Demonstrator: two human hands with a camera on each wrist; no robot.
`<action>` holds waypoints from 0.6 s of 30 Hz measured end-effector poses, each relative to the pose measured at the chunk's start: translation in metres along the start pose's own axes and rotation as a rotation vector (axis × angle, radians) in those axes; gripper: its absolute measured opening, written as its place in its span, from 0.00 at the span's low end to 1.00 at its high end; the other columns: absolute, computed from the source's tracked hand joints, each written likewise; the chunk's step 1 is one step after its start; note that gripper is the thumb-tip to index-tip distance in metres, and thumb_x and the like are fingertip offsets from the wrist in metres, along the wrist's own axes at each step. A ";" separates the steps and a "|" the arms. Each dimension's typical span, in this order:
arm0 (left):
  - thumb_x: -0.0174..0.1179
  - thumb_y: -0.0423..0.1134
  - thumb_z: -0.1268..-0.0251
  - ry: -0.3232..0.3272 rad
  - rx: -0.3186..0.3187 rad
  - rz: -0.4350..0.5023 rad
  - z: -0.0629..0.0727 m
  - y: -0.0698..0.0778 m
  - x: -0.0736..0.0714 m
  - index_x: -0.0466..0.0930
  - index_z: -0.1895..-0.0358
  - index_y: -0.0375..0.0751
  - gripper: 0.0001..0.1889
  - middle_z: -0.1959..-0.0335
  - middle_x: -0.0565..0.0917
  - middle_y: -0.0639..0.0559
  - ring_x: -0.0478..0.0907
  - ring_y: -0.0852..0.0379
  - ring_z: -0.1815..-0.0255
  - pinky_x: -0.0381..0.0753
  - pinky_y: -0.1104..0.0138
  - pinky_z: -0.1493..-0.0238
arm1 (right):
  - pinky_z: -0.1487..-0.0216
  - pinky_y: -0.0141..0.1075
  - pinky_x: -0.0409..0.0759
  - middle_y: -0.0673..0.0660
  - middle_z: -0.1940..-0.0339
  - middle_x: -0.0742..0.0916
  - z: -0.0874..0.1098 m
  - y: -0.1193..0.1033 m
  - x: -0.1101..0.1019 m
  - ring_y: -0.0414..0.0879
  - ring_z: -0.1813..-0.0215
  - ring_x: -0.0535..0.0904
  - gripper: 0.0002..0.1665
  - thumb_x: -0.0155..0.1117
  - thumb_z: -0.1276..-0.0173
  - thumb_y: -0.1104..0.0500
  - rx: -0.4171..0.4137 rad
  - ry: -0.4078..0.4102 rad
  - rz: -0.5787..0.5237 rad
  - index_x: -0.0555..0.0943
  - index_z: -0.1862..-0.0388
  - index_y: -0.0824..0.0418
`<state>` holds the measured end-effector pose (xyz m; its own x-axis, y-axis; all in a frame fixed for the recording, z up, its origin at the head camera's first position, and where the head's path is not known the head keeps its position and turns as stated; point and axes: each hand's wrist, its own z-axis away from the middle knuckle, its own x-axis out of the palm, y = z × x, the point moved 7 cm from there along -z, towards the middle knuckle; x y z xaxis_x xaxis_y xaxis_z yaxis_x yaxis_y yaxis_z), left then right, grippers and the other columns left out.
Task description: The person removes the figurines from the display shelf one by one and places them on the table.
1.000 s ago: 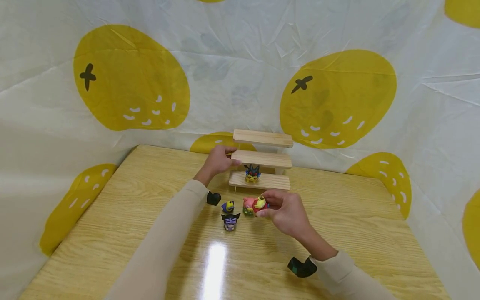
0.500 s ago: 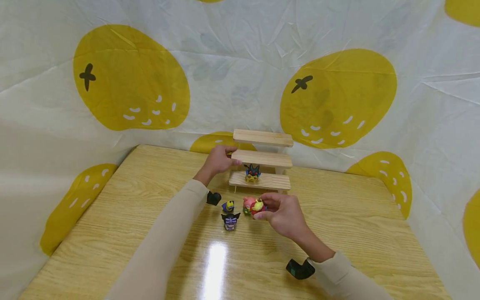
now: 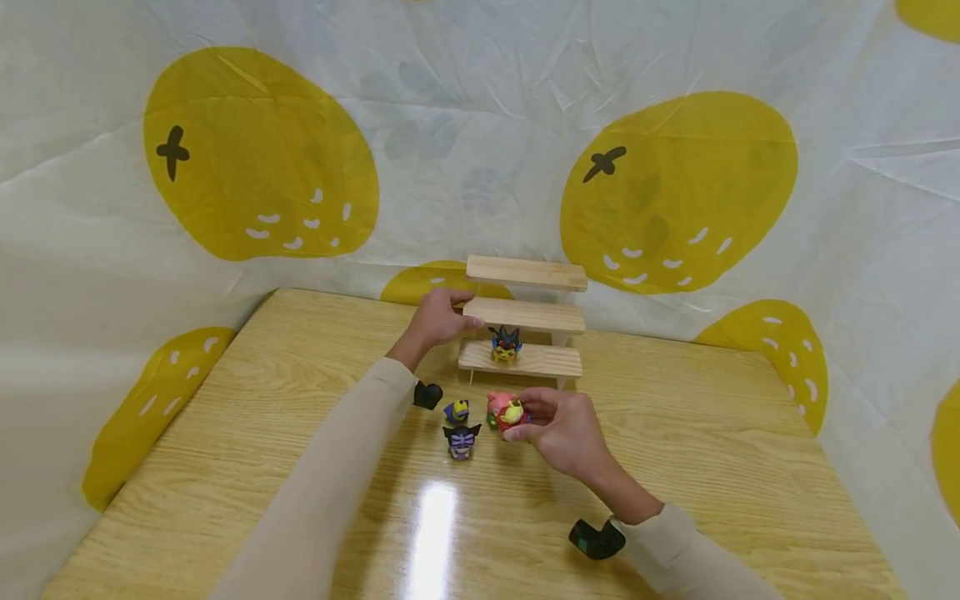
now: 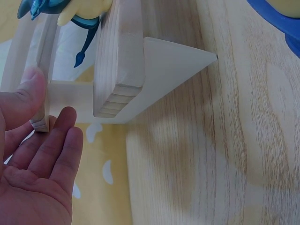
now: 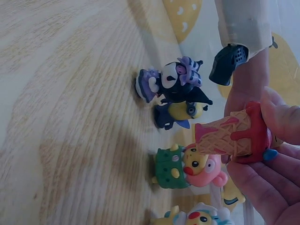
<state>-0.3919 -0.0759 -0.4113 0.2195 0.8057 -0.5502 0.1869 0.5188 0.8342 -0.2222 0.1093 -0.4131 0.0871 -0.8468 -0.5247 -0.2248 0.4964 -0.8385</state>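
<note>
My left hand pinches the left end of the middle plank of a three-tier wooden display stand, thumb on one face and fingers around the other in the left wrist view. A figurine with a waffle-cone base and red dripping top is held between the thumb and fingers of my right hand, raised over the table. In the head view it overlaps a pink-hatted figurine, whose green body shows in the right wrist view. A dark-eared yellow figurine sits on the lowest plank.
Left of the pink-hatted figurine stand a blue-and-yellow minion figurine and a black-and-purple eared figurine. Another figurine with a white-and-blue top is cut off in the right wrist view. A lemon-print cloth hangs behind the wooden table.
My right hand has shifted slightly left with the cone figurine, which now overlaps more of the pink-hatted one. My left hand stays on the stand.
</note>
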 end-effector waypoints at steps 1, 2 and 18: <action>0.70 0.42 0.30 -0.001 -0.001 -0.002 0.000 0.000 0.000 0.73 0.25 0.38 0.33 0.25 0.77 0.45 0.80 0.43 0.31 0.82 0.52 0.33 | 0.58 0.36 0.91 0.65 0.58 0.93 0.000 0.000 0.000 0.50 0.59 0.93 0.22 0.84 0.45 0.66 0.001 -0.002 -0.005 0.88 0.52 0.70; 0.70 0.42 0.30 -0.001 -0.002 -0.005 0.000 0.000 0.000 0.73 0.25 0.38 0.33 0.25 0.77 0.45 0.80 0.43 0.31 0.82 0.52 0.33 | 0.58 0.36 0.91 0.64 0.58 0.93 0.000 0.001 0.001 0.50 0.59 0.93 0.22 0.84 0.46 0.66 0.004 -0.002 -0.008 0.88 0.52 0.69; 0.70 0.42 0.30 0.012 0.002 -0.013 -0.001 0.000 0.001 0.73 0.25 0.37 0.32 0.26 0.77 0.43 0.79 0.43 0.30 0.83 0.52 0.33 | 0.59 0.34 0.91 0.63 0.59 0.93 0.000 0.010 0.007 0.49 0.60 0.92 0.24 0.85 0.48 0.65 -0.045 0.011 0.020 0.89 0.51 0.69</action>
<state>-0.3931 -0.0752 -0.4118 0.2051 0.8021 -0.5608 0.1920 0.5289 0.8267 -0.2233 0.1088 -0.4249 0.0712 -0.8391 -0.5393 -0.2702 0.5043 -0.8202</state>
